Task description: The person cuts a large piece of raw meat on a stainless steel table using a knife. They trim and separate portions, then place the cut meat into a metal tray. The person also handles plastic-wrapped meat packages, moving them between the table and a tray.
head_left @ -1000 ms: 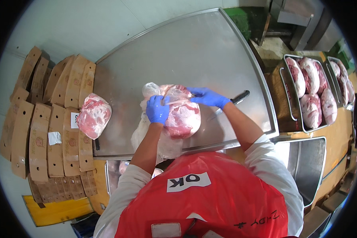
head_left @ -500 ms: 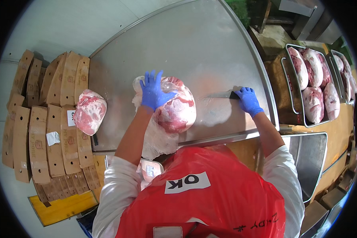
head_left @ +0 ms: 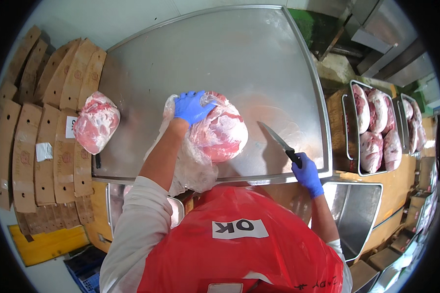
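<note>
A large piece of raw meat (head_left: pixel 227 132) lies near the middle of the steel table, with crumpled clear plastic wrap (head_left: pixel 188 171) along its left side and hanging over the front edge. My left hand (head_left: pixel 191 107), in a blue glove, rests on its upper left part with fingers spread over meat and plastic. My right hand (head_left: pixel 305 171), also gloved in blue, grips the black handle of a knife (head_left: pixel 281 141). The blade points up and to the left, away from the meat. Another piece of raw meat (head_left: pixel 98 122) lies at the table's left edge.
Stacked brown cardboard boxes (head_left: pixel 49 146) stand at the left. On the right are a metal tray (head_left: pixel 348 127) filled with meat pieces and a second one (head_left: pixel 405 122) beyond it. A steel bin (head_left: pixel 357 215) stands below the table's right corner. The table (head_left: pixel 210 53) has a raised rim.
My right hand has lifted the knife off the table and drawn it back toward me, its blade swinging upward. My left hand stays on the meat, fingers now lower and flatter.
</note>
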The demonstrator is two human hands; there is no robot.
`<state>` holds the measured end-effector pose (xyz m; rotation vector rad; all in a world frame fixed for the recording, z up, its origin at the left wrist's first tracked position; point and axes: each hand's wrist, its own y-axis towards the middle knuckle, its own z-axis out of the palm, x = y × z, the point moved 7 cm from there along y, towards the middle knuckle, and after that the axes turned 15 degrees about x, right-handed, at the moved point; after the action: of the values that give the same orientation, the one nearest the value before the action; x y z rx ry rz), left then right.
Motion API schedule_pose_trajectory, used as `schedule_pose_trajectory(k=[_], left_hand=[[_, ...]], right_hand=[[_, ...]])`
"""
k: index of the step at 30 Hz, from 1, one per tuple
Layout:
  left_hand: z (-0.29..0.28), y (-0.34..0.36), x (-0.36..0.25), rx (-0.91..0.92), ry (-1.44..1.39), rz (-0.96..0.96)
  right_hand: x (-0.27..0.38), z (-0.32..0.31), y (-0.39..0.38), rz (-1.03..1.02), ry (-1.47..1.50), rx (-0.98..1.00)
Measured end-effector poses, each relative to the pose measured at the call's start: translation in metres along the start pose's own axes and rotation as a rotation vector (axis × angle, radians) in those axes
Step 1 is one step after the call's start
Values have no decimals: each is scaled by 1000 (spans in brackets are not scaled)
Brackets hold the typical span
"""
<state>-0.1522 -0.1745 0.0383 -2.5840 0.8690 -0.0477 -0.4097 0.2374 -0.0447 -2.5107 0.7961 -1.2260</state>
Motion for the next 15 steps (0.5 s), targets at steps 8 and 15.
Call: schedule_pose_trajectory(k=[8,15], left_hand=[[14,-1,51,2,-134,-41],[22,-17,61,-168,-264,-60]], right_hand=[[182,-37,-46,-419,78,-9],[282,-56,-19,-411,-580,39]])
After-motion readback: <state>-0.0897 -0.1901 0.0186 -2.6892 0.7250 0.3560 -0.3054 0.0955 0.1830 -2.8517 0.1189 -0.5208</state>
